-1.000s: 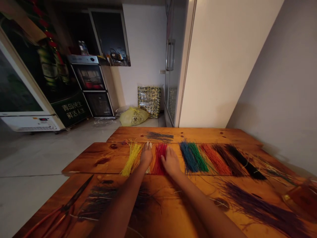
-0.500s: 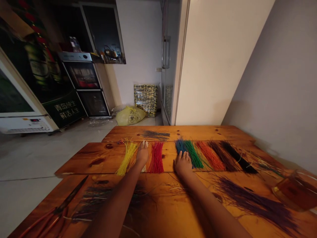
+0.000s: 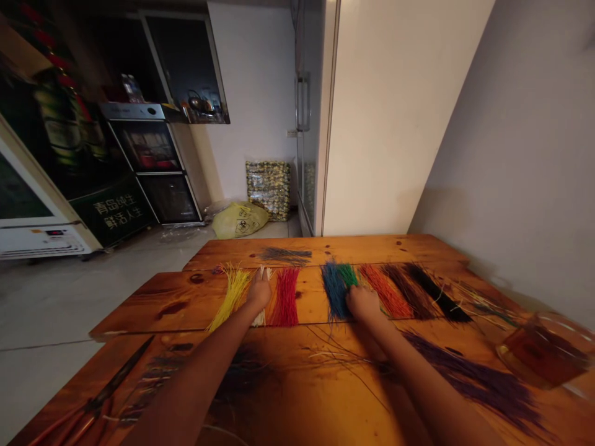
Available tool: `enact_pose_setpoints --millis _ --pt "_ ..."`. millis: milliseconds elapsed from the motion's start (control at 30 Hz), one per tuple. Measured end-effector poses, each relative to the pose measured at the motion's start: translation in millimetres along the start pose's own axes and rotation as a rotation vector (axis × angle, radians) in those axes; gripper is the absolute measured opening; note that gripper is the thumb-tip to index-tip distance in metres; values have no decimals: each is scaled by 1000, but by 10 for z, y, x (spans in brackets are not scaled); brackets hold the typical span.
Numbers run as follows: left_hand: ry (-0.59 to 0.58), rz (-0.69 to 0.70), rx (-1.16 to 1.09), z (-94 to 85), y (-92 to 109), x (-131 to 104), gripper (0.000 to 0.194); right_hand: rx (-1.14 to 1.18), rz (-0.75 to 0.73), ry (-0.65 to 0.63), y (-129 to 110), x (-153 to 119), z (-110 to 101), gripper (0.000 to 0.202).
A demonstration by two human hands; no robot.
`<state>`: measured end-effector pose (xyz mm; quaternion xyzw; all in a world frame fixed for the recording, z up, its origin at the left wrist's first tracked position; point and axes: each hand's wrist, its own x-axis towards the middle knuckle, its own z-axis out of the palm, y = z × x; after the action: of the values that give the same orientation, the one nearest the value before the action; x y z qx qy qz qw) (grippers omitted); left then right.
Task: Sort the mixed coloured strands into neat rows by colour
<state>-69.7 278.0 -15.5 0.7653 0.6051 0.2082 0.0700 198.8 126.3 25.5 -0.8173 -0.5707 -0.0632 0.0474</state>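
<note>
Midway between the left and right edges of the brown wooden desk (image 3: 139, 303), I see the bare left hand (image 3: 259, 291) laid over a narrow bundle of thin white strands (image 3: 259, 319), whose ends show past it. Its fingers point toward the far edge; from my station I cannot tell whether they pinch anything. Closer to the right edge, I have the bare right hand (image 3: 364, 302) over a bundle of fine green strands (image 3: 347, 274), its fingers bent downward next to a bundle of fine blue strands (image 3: 335, 291); their tips are hidden from me, so I cannot say what they grip. Between the hands lies a bundle of bright red strands (image 3: 287, 297), and left of the white one, a bundle of yellow strands (image 3: 230, 294). Past the right hand, toward the right edge, I count a bundle of orange strands (image 3: 385, 291), a bundle of dark brown strands (image 3: 409, 291) and a bundle of black strands (image 3: 439, 294). Long-bladed scissors with red handles (image 3: 97, 402) lie along the left edge
</note>
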Motion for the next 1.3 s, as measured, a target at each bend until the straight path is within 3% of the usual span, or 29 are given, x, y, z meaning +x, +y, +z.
enact_pose_setpoints --millis 167,267,367,500,600,833,1000,1300 --pt "51 75 95 -171 151 18 48 13 -10 -22 108 54 -30 35" --pt "95 287 126 -324 454 1 44 33 -28 -29 149 78 -41 39" --pt "64 539 141 -389 844 -56 39 60 -18 -59 152 101 -20 35" --pt "-30 834 152 -281 1276 -218 32 101 38 -75 177 112 4 34" --pt "-86 947 162 -110 1459 -356 34 124 73 -62 242 104 0 34" --pt "-100 928 168 198 1602 -444 35 160 29 -16 288 134 -16 39" --pt "-81 895 146 234 1608 -405 34 169 -11 -42 200 184 -7 34" --pt "-111 883 134 252 1576 -393 33 198 107 -112 76 248 86 41"
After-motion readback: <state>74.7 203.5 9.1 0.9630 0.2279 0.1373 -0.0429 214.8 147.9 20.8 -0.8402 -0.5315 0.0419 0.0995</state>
